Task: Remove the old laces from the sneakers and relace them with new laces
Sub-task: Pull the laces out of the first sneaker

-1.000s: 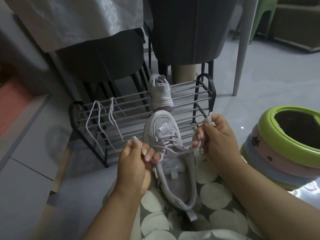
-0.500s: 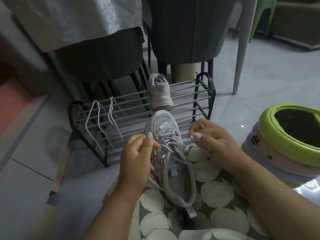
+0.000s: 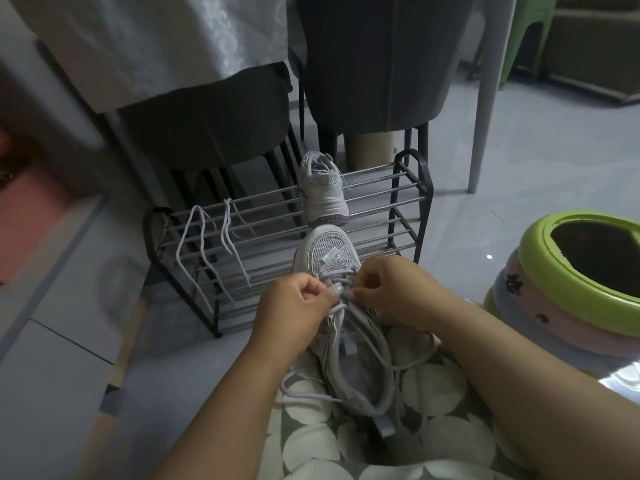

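Two hands meet over a pale grey sneaker (image 3: 332,258) lying on the person's spotted lap, toe pointing away. The left hand (image 3: 294,306) and right hand (image 3: 388,292) each pinch its lace (image 3: 341,308) with curled fingers. Beyond, a second sneaker (image 3: 323,192) and two loose laces (image 3: 207,247) rest on a metal shoe rack (image 3: 410,199).

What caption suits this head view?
Both hands, left and right, pinch the lace on a lap-held sneaker.
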